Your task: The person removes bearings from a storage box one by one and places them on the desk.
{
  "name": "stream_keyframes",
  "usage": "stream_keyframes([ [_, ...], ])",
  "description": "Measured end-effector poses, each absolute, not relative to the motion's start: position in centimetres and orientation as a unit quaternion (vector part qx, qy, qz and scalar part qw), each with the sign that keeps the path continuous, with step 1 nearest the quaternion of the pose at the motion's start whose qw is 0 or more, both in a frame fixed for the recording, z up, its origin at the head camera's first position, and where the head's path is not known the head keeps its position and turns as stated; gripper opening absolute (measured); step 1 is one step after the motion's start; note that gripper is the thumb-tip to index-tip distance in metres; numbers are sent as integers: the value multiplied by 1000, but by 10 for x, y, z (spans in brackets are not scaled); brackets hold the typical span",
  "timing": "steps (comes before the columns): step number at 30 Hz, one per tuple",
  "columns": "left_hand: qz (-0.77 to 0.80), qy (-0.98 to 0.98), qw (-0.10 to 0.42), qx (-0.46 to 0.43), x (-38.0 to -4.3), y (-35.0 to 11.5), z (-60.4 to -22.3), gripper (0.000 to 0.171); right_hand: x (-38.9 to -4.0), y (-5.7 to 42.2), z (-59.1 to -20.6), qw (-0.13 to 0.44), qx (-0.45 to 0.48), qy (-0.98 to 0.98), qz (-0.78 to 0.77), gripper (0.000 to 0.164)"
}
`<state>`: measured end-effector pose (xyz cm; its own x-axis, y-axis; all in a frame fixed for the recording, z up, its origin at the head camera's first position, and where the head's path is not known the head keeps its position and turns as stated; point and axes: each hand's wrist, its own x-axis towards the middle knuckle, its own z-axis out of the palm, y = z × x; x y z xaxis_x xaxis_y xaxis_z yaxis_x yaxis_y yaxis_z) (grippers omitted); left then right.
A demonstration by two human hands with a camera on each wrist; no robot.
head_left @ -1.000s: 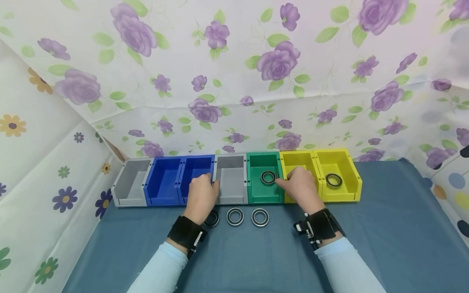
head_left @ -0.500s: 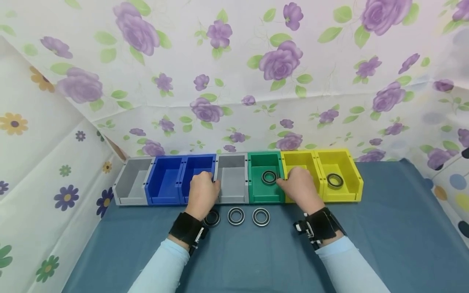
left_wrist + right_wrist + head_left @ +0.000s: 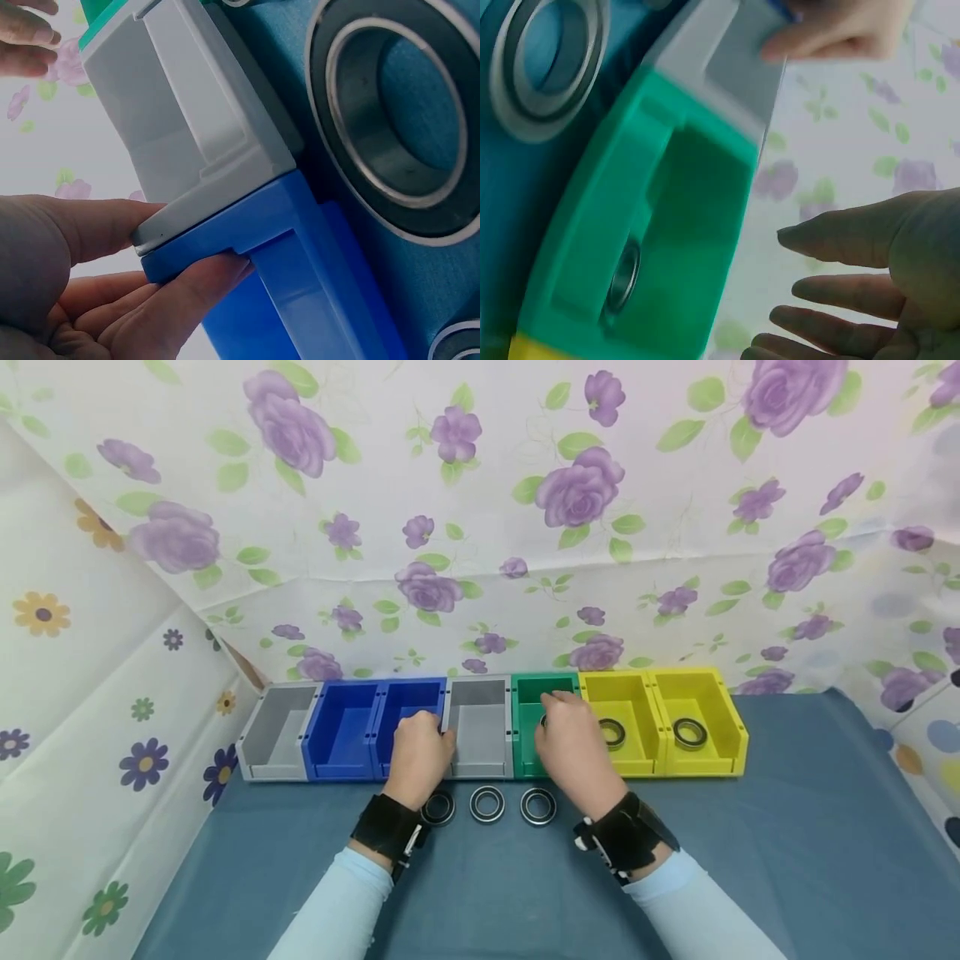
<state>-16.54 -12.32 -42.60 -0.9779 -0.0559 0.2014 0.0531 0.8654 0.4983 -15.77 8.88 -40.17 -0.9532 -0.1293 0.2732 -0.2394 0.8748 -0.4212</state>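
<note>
Your right hand [image 3: 573, 742], fingers extended and empty, has shifted left over the green bin [image 3: 585, 247], which contains one bearing [image 3: 622, 279], exposing the left yellow bin [image 3: 633, 702] as likewise occupied; your left hand [image 3: 416, 756] pinches adjoining gray bin [image 3: 217, 105] and blue bin [image 3: 300, 277] walls.

A purple-flowered sheet [image 3: 480, 543] hangs behind the blue table cloth [image 3: 517, 893].

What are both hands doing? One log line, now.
left hand: pinches adjoining walls of blue bin and grey bin | right hand: open over green bin, bearing inside
</note>
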Motion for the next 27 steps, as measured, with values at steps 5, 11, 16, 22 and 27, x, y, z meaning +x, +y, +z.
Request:
stream_keyframes([
  [5, -260, -961, 96, 0, -166, -119, -424, 27, -165, 79, -417, 91, 111, -967, 211, 43],
  [11, -246, -965, 93, 2, -167, -116, -424, 24, -174, 84, -437, 19, 83, -972, 218, 54],
  [16, -251, -963, 95, -4, -167, -120, -425, 27, -180, 78, -449, -28, 72, -973, 219, 59],
  [22, -259, -961, 95, -11, -166, -127, -427, 30, -185, 69, -458, -49, 56, -977, 199, 63],
  [27, -258, -961, 94, -8, -166, -127, -426, 29, -184, 65, -455, -50, 45, -982, 174, 66],
])
